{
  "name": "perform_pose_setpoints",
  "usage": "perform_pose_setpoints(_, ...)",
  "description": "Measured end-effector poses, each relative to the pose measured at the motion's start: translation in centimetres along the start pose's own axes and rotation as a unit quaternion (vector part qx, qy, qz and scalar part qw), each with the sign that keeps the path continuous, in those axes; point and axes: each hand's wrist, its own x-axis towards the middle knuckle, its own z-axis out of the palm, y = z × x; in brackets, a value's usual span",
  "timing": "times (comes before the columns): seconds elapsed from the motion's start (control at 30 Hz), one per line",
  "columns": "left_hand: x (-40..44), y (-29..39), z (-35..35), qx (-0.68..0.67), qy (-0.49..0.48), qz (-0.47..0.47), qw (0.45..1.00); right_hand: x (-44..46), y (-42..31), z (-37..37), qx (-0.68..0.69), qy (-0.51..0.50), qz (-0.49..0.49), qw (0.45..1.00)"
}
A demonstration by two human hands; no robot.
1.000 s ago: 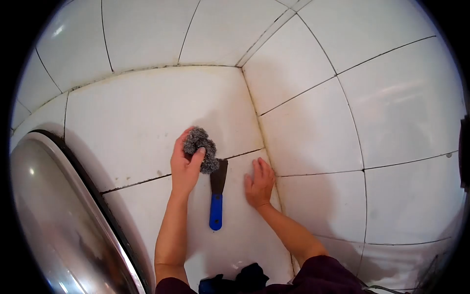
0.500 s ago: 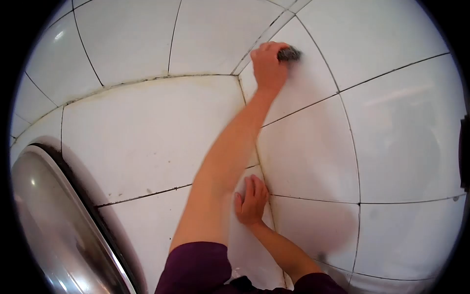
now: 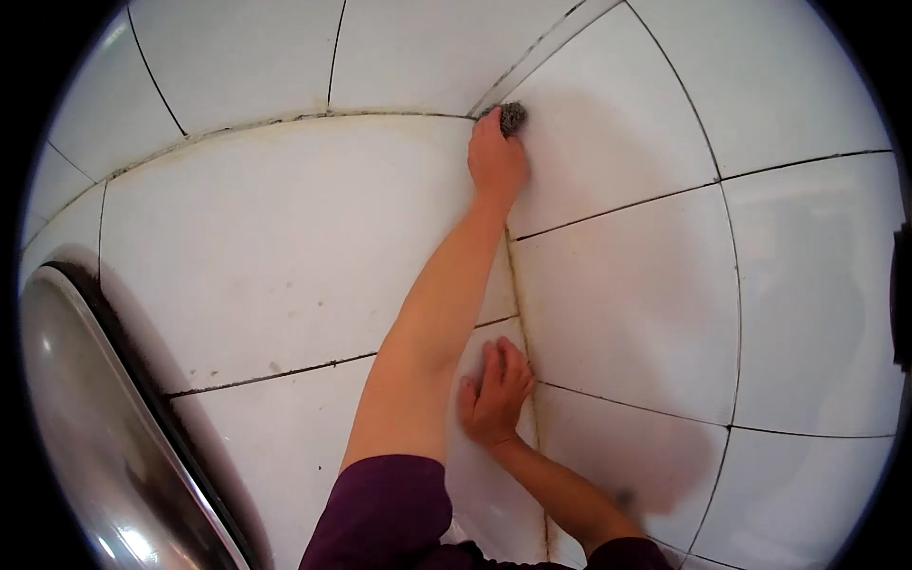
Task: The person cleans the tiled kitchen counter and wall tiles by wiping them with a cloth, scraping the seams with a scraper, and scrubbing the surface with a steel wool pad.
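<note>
Head: scourer [image 3: 513,118] in left hand [image 3: 496,160]

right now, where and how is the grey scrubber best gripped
Probably by its near side, coming from the person's side with fingers curled round it, as the left hand does: the scrubber is a small, rounded, rough-looking lump by the right-hand tiled wall, which leaves little room beyond.

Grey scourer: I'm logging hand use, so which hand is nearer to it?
Left. The left hand holds the scourer; the right hand is well apart from it, lower in the picture.
</note>
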Motion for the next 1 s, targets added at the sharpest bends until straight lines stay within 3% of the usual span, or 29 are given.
perform_pose_setpoints(0.1,-1.4,2.1,-1.7,-0.140,-0.077,-0.011,0.987,0.0,-0.1,0.0,-0.005,0.007,-0.014,1.000)
perform_pose_setpoints(0.2,-0.6,11.1,-3.1,-0.273,-0.026,0.192,0.942,-0.3,0.1,0.3,-0.005,0.006,-0.021,1.000)
perform_pose_setpoints(0.27,0.5,11.3,-2.2,-0.250,0.011,0.223,0.942,-0.4,0.3,0.5,0.003,0.004,-0.023,1.000)
perform_pose_setpoints(0.33,0.3,6.2,-1.2,-0.184,-0.035,0.041,0.981,-0.3,0.4,0.7,-0.005,-0.003,-0.017,1.000)
perform_pose_setpoints(0.4,-1.5,-0.9,-1.0,-0.055,-0.112,-0.059,0.990,0.0,0.2,0.4,-0.011,0.000,-0.020,1.000)
perform_pose_setpoints(0.5,-2.0,3.9,-3.3,-0.150,-0.125,-0.026,0.980,-0.1,-0.1,0.3,-0.013,0.003,-0.017,1.000)
perform_pose_setpoints(0.6,-2.3,11.0,-4.6,-0.291,-0.091,0.157,0.939,-0.2,0.2,0.6,-0.003,-0.002,-0.023,1.000)
perform_pose_setpoints(0.67,-2.6,9.5,-3.4,-0.238,-0.048,0.140,0.960,-0.2,0.3,0.6,0.001,-0.006,-0.023,1.000)
perform_pose_setpoints(0.73,-2.8,5.1,-2.3,-0.181,-0.054,-0.009,0.982,-0.2,-0.1,0.4,-0.001,-0.006,-0.011,1.000)
perform_pose_setpoints(0.77,-2.5,3.1,-3.2,-0.088,-0.067,-0.070,0.991,-0.3,0.0,0.3,-0.003,-0.011,-0.012,1.000)
perform_pose_setpoints(0.87,-2.8,3.7,-3.2,-0.118,-0.149,-0.081,0.979,-0.4,0.1,0.6,0.006,0.003,-0.016,1.000)
perform_pose_setpoints(0.9,-3.5,8.0,-5.4,-0.188,-0.163,-0.105,0.963,-0.7,0.4,0.6,-0.001,0.006,-0.026,1.000)
perform_pose_setpoints(0.97,-6.3,12.6,-5.6,-0.269,-0.070,0.125,0.952,-0.6,0.8,1.3,-0.006,0.015,-0.042,0.999)
perform_pose_setpoints(1.0,-6.6,14.3,-6.7,-0.249,-0.062,0.179,0.950,-1.1,1.0,1.6,0.027,-0.009,-0.018,0.999)
